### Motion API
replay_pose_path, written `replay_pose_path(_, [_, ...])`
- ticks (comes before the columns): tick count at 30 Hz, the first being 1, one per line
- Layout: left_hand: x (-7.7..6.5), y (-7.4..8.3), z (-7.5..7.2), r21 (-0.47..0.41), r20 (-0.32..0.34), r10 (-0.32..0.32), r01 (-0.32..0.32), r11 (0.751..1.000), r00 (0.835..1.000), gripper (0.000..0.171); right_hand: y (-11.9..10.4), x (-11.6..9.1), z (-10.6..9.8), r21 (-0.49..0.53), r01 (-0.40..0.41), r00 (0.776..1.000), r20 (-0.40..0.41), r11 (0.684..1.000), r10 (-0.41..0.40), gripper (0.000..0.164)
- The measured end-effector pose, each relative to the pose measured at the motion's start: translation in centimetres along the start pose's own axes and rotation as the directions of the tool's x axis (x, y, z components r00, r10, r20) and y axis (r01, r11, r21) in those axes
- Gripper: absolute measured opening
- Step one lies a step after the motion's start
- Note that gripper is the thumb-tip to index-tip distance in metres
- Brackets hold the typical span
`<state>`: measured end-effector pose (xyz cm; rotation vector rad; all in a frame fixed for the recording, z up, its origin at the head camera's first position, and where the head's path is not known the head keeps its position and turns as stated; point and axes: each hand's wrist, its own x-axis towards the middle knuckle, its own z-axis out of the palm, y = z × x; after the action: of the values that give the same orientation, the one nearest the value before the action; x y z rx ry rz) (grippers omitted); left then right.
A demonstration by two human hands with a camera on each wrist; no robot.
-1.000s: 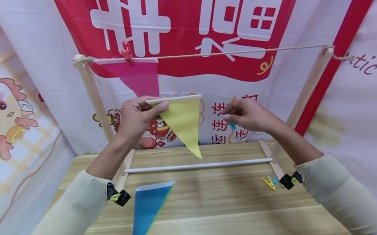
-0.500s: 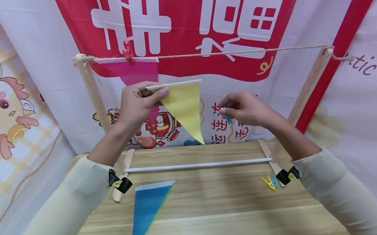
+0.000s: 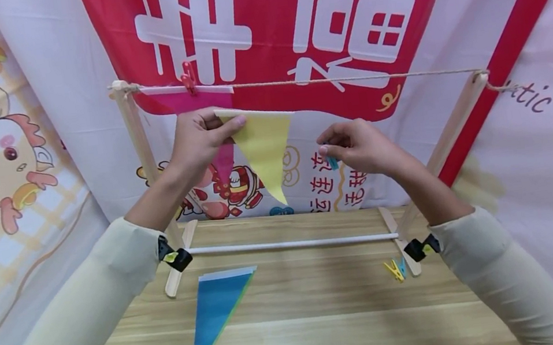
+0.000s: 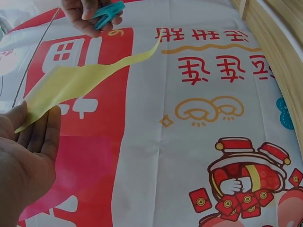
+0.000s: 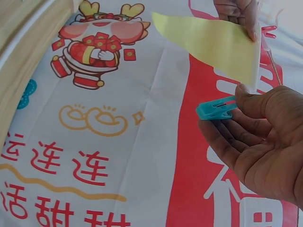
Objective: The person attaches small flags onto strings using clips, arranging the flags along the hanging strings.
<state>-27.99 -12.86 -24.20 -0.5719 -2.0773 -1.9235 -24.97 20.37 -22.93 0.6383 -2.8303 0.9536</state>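
Note:
My left hand (image 3: 201,138) pinches the top left corner of a yellow triangular pennant (image 3: 265,145), which hangs point down just below the string (image 3: 348,77). In the left wrist view the pennant (image 4: 71,82) stretches away from my fingers toward the other hand. My right hand (image 3: 357,147), off to the right of the pennant, holds a teal clothespin (image 5: 215,109) between thumb and fingers. At the string's left end hangs a pink pennant (image 3: 217,101), fixed by a red clothespin (image 3: 188,78) and partly covered by my left hand.
The string runs between two wooden posts (image 3: 456,125), with a white rod (image 3: 291,244) joining their feet. Blue pennants (image 3: 221,308) lie on the wooden table (image 3: 328,329). A yellow clothespin (image 3: 393,271) and a blue clothespin (image 3: 402,265) lie near the right foot. Printed cloth hangs behind.
My left hand has raised the yellow pennant closer to the string, and its top edge now tilts down to the right. My right hand has risen slightly with the teal clothespin.

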Motion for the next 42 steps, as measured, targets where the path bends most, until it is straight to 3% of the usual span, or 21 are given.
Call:
replay_pose_path(12, [0.7,-0.1,0.6,-0.066,-0.025,-0.058,0.057,0.996,0.998,0.037,-1.8,0.5,-1.1,0.01,0.056,0.997,-0.062,0.998,-0.055,0.036])
replay_pose_path(24, [1.5,0.0,2.1,-0.174,-0.03,-0.066,0.06,0.983,0.997,0.039,-3.4,0.8,-1.5,0.016,0.093,0.987,-0.131,0.996,-0.09,0.04])
replay_pose_path(34, [1.7,0.4,3.1,-0.27,-0.043,-0.085,0.07,0.96,0.995,0.031,-5.6,1.5,-2.9,0.012,0.13,0.985,-0.115,0.991,-0.128,0.037])
replay_pose_path(42, [1.6,0.5,3.5,-0.311,-0.048,-0.104,0.084,0.947,0.993,0.033,-6.7,2.1,-3.8,0.038,0.204,0.972,-0.129,0.978,-0.198,0.033])
